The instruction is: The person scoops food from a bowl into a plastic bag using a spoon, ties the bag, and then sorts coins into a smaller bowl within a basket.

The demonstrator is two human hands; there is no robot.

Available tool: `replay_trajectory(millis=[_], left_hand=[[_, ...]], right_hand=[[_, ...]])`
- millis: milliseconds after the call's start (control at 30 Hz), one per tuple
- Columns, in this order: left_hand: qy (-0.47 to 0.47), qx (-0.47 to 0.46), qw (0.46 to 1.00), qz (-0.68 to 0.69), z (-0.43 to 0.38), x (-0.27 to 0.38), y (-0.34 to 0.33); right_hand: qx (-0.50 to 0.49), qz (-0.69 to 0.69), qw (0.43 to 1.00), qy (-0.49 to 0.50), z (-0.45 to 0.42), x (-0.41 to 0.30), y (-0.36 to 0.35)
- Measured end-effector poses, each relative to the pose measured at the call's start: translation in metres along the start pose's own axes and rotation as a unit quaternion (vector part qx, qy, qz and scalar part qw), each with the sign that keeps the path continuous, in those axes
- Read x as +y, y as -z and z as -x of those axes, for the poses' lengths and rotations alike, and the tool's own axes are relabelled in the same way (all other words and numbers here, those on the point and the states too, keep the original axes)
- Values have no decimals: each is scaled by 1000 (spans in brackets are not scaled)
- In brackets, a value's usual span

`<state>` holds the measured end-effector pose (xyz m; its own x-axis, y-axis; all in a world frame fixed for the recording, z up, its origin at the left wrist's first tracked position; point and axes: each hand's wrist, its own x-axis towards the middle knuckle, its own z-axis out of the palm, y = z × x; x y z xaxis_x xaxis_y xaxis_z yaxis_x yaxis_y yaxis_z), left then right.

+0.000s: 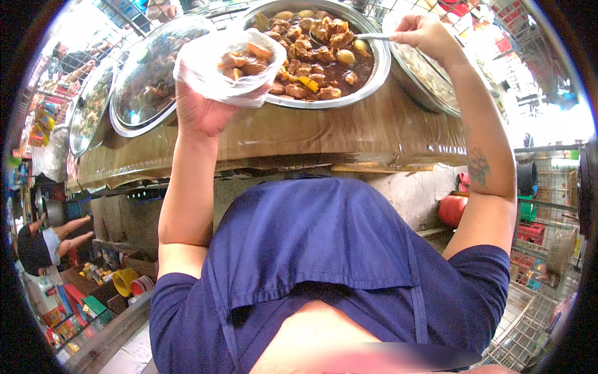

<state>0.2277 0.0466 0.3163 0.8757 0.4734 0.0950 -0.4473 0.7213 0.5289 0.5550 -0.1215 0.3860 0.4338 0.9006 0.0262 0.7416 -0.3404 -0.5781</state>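
A clear plastic bag (233,91) sits open in my left hand (201,110), with chunks of stewed meat (252,65) in brown sauce inside it. Thumb and fingers of my right hand (425,37) pinch the handle of a metal spoon (373,36). The bowl of that spoon is in the stew, partly hidden under pieces of meat. Before me stands a wide round metal basin (322,104) of dark meat stew (317,56) with whole eggs (345,57) and a bay leaf in it. The bag overlaps the basin's left rim in view.
To the left are a basin of food under a clear lid (149,84) and another covered dish (91,107). A covered tray of pale food (425,70) stands at right. The table (336,131) has a shiny brown cover. Wire mesh rises behind; a person (46,243) is at far left.
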Motion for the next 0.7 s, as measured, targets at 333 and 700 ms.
replay_trajectory(millis=[333,700], left_hand=[[22,9,1000,6,-15,-15,-18],[26,18,998,60,-16,-15,-1]], right_hand=[[64,80,983,149,0,-121,-18],[261,253,780,509,2,-130,-48]])
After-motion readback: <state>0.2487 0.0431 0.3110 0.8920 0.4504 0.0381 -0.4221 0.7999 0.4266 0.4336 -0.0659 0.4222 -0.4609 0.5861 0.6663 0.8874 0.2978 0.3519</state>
